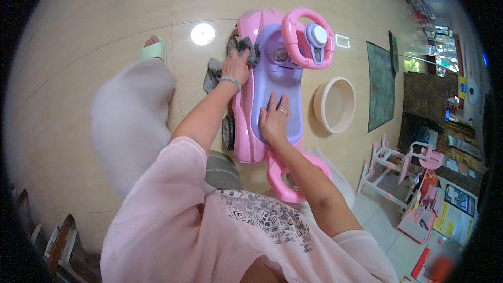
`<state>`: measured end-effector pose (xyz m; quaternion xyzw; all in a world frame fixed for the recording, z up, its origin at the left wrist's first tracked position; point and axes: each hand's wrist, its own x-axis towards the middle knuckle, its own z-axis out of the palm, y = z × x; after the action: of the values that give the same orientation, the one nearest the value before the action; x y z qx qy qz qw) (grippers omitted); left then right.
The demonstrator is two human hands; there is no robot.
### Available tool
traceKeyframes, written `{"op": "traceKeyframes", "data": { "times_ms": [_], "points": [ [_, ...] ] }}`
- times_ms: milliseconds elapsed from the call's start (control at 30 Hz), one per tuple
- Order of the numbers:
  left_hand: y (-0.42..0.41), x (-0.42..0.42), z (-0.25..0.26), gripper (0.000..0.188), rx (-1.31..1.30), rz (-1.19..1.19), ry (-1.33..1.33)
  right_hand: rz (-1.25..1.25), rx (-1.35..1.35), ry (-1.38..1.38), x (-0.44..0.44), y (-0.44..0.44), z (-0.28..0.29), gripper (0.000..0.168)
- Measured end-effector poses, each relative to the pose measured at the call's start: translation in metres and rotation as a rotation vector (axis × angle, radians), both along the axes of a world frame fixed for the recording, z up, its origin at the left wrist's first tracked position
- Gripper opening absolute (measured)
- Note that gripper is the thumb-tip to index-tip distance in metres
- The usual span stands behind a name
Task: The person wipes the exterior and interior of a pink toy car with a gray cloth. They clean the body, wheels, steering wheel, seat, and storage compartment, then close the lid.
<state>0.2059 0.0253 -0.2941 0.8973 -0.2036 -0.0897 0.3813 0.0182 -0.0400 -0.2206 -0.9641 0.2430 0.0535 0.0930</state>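
A pink and purple ride-on toy car (244, 125) stands on the floor in front of me. My left hand (237, 65), with a bracelet at the wrist, presses a dark grey cloth (251, 53) against the car's left side, near the front wheel. Part of that wheel is hidden by the cloth. Another grey cloth piece (213, 75) hangs or lies just left of my wrist; whether it is joined to the first is unclear. My right hand (275, 120), wearing a ring, rests palm down with spread fingers on the purple seat (292, 124). The pink steering wheel (289, 39) is ahead of it.
A cream plastic basin (320, 106) stands right of the car. Beyond it lie a green mat (381, 86) and a pink-and-white framed child's chair (387, 165). A grey stool (222, 171) is beneath me. Dark wooden furniture (63, 239) shows at lower left.
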Motion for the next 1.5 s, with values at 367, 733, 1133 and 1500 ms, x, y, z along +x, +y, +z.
{"op": "traceKeyframes", "data": {
  "times_ms": [367,733,1133,1500],
  "points": [
    [-0.023,0.032,0.006,0.037,-0.026,0.123,0.202,-0.009,0.026,0.023,0.002,0.001,0.007,0.063],
    [-0.029,0.063,-0.003,0.037,-0.028,0.135,0.265,-0.006,0.006,0.016,0.002,0.0,0.001,0.063],
    [0.005,-0.04,-0.017,0.04,-0.128,0.048,0.058,0.02,-0.021,0.003,0.001,-0.001,-0.001,0.065],
    [0.028,-0.075,-0.016,0.037,-0.186,-0.1,-0.013,0.028,-0.046,-0.016,-0.001,-0.001,-0.004,0.063]
  ]
}}
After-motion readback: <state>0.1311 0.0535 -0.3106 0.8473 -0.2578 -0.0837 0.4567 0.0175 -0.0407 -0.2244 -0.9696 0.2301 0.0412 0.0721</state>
